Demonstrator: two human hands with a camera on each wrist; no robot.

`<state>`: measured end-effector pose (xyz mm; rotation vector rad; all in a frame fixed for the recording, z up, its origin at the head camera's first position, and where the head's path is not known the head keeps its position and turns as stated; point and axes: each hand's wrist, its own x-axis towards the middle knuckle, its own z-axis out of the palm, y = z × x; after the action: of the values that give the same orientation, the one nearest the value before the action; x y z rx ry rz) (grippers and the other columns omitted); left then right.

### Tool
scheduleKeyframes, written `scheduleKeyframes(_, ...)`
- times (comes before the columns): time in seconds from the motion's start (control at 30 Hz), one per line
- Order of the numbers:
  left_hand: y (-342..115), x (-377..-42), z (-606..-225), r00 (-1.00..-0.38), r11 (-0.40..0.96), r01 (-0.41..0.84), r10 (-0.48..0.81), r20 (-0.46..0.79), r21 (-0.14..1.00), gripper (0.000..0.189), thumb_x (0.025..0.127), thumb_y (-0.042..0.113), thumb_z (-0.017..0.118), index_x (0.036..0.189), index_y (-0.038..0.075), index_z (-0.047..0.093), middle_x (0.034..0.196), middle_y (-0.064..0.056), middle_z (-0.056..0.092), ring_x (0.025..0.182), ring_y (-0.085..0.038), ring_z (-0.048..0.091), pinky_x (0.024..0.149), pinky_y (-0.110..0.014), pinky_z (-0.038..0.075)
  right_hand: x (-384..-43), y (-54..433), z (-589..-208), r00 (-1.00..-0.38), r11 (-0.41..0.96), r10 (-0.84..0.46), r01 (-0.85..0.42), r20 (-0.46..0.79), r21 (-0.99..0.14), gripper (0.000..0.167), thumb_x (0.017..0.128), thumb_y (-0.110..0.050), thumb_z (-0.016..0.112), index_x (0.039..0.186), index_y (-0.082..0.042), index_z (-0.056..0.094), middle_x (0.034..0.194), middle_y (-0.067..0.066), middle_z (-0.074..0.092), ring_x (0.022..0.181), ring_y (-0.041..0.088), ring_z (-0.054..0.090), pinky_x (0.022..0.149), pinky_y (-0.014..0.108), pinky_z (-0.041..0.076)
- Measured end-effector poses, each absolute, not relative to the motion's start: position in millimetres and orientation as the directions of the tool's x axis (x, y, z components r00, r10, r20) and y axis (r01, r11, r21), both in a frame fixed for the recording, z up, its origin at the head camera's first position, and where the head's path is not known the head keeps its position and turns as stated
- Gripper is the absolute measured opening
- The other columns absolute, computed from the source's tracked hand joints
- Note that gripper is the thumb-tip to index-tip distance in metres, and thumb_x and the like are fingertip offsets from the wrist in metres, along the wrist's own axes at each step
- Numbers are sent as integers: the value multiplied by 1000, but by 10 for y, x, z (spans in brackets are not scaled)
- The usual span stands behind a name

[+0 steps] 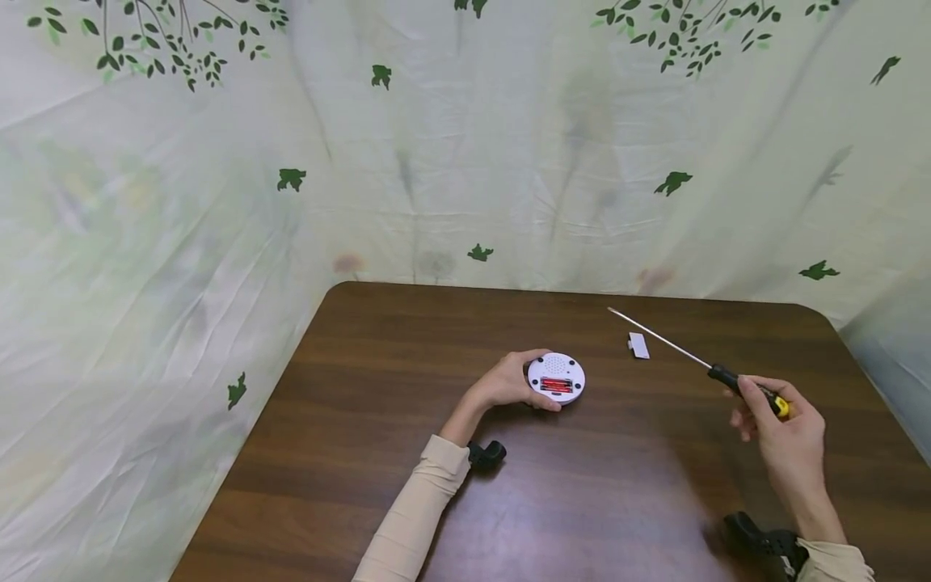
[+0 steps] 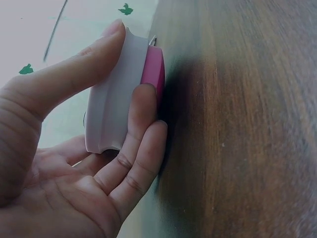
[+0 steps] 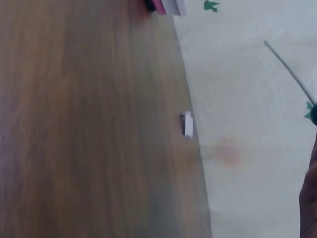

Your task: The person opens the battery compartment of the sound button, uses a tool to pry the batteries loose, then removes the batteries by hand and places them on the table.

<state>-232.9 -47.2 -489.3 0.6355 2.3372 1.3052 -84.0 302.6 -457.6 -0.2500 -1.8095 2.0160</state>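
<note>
My left hand (image 1: 509,381) grips a round white battery device (image 1: 556,365) by its rim, thumb on one side and fingers around the other. Its back faces up, showing speaker holes and an uncovered compartment with red batteries (image 1: 556,385). The left wrist view shows a pink part (image 2: 154,69) on the underside, close to the table. Above the table at the right, my right hand (image 1: 789,432) holds a screwdriver (image 1: 723,376) by its black and yellow handle, the long shaft pointing up and left. A small white battery cover (image 1: 638,346) lies between the hands, farther back.
The brown wooden table (image 1: 349,453) has rounded far corners. Behind it and at the left hangs a pale cloth (image 1: 436,162) printed with leaves. A black wrist strap (image 1: 486,455) is on the left wrist, and another (image 1: 760,537) on the right.
</note>
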Motion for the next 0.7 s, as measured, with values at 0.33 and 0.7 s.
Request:
scheduleKeyframes(0.33, -466, -2332, -4907, -819, 452, 216, 567, -92, 865, 94, 67, 21, 99, 149, 10, 55, 134, -6, 68, 116, -11, 60, 107, -29, 48, -1000, 2915, -4587, -975, 49, 100, -192, 196, -980, 19, 102, 0, 61, 120, -3, 62, 81, -2, 68, 63, 12, 61, 57, 21, 55)
scheduleKeyframes(0.7, -502, -2322, -4901, -817, 434, 189, 567, -104, 881, 94, 67, 20, 100, 149, 11, 55, 134, -6, 68, 113, -10, 58, 105, -29, 47, -1135, 3084, -4438, -986, 132, -78, -157, 147, -979, 17, 104, 0, 57, 121, 1, 60, 80, 3, 65, 64, 19, 60, 59, 29, 55)
